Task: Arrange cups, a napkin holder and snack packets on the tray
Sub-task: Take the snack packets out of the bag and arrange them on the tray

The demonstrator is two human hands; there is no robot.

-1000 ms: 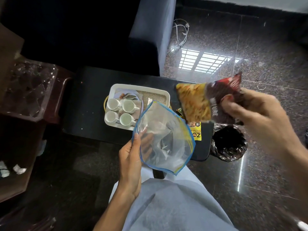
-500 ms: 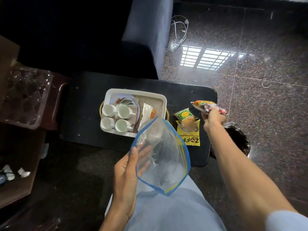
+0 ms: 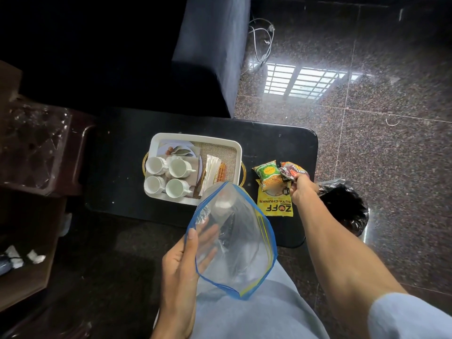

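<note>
Left hand point(image 3: 182, 263): lower centre of the frame, thumb outside the bag point(image 3: 234, 241) rim, fingers inside, pinching its wall.
Left forearm: bare, rising from the bottom edge.
Right arm: stretched from the lower right corner toward centre right, bare below a pale sleeve point(image 3: 411, 316).
Right hand point(image 3: 302, 189): centre right, knuckles up, fingers curled on a packet point(image 3: 292, 170).
</note>
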